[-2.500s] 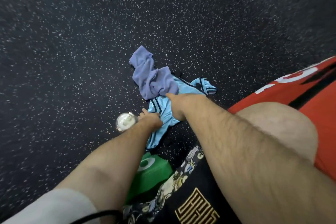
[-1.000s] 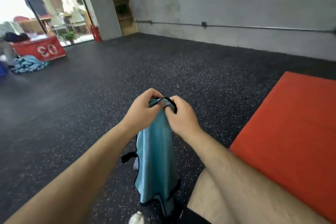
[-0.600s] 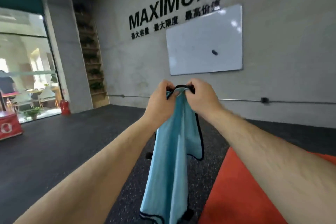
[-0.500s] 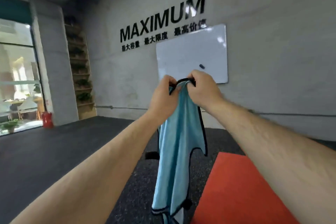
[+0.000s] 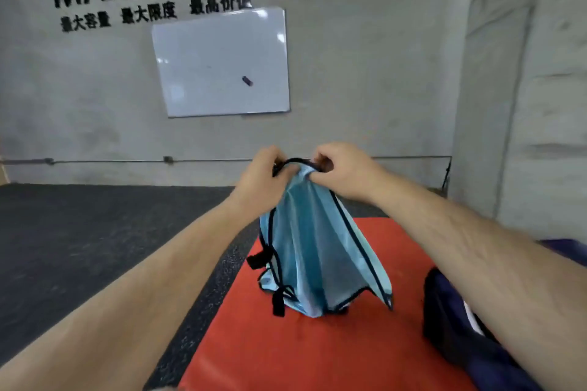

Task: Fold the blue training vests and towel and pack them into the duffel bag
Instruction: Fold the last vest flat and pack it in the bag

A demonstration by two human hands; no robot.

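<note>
At frame centre, the left hand [image 5: 262, 179] and right hand [image 5: 344, 173] each pinch the black-trimmed top edge of the light-blue mesh training vest [image 5: 314, 251], which hangs over the red padded mat [image 5: 286, 343]. To fold it well, they should probably slide apart along the trim, then lay it flat. A dark navy duffel bag [image 5: 460, 333] sits lower right. Behind: speckled black rubber floor [image 5: 79, 232], whiteboard [image 5: 220, 62], concrete wall.
</note>
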